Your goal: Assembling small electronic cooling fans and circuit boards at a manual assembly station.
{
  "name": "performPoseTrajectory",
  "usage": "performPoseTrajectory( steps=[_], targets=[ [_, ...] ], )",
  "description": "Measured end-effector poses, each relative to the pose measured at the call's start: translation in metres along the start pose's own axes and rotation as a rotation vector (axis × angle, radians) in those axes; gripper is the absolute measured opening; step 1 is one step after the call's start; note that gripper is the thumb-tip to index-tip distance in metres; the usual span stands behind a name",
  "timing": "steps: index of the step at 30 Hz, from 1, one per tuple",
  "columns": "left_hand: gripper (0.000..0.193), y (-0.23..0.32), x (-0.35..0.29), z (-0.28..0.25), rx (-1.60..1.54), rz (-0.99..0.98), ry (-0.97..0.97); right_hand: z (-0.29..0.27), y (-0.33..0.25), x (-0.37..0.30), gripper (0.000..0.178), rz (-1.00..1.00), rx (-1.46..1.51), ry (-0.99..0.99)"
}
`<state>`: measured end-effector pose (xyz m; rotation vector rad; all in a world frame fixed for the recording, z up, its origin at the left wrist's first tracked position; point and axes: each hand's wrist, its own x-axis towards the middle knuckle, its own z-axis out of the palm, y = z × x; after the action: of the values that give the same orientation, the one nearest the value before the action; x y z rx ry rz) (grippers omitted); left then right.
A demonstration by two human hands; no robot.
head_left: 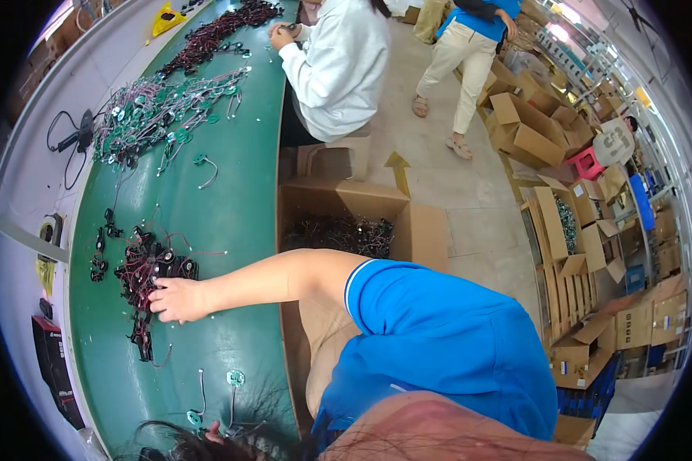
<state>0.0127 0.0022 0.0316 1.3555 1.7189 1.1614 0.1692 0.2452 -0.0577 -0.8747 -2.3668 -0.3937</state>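
Observation:
My right hand (pixel 178 300) reaches across the green table onto a pile of small black parts with red and black wires (pixel 150 269). Its fingers are bent and closed at the pile's near side; what is between the fingertips is hidden. Of my left hand (pixel 214 432), only a bit of finger shows at the lower edge, mostly covered by dark hair. Close by it lie small green round circuit boards with wire leads (pixel 236 378). A few loose black parts (pixel 98 257) sit left of the pile.
Tangled green boards with wires (pixel 142 115) heap farther up the table (pixel 238 192), with dark red wired parts (pixel 215 34) beyond. An open carton of black parts (pixel 419 223) stands beside the table. A seated co-worker in white (pixel 346 69) and a standing person (pixel 461 61) are near.

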Motion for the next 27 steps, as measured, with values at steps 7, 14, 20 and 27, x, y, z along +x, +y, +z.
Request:
performPoseTrajectory(
  steps=[7, 14, 20, 27],
  targets=[
    [0.023, 0.03, -0.02, -0.002, -0.079, 0.08, 0.023, -0.009, 0.02, -0.017, 0.008, 0.202, -0.203, 0.005],
    [0.011, 0.026, -0.065, 0.048, -0.426, 0.047, -0.29, -0.056, 0.026, 0.048, 0.01, 0.453, 0.059, 0.329],
    [0.017, 0.019, -0.073, 0.056, -0.609, -0.172, -0.272, -0.112, 0.05, 0.062, 0.013, 0.594, 0.303, 0.065],
    [0.015, -0.005, -0.093, 0.067, -0.699, -0.297, -0.484, -0.15, 0.064, 0.041, 0.012, 0.717, 1.908, 0.357]
  ],
)
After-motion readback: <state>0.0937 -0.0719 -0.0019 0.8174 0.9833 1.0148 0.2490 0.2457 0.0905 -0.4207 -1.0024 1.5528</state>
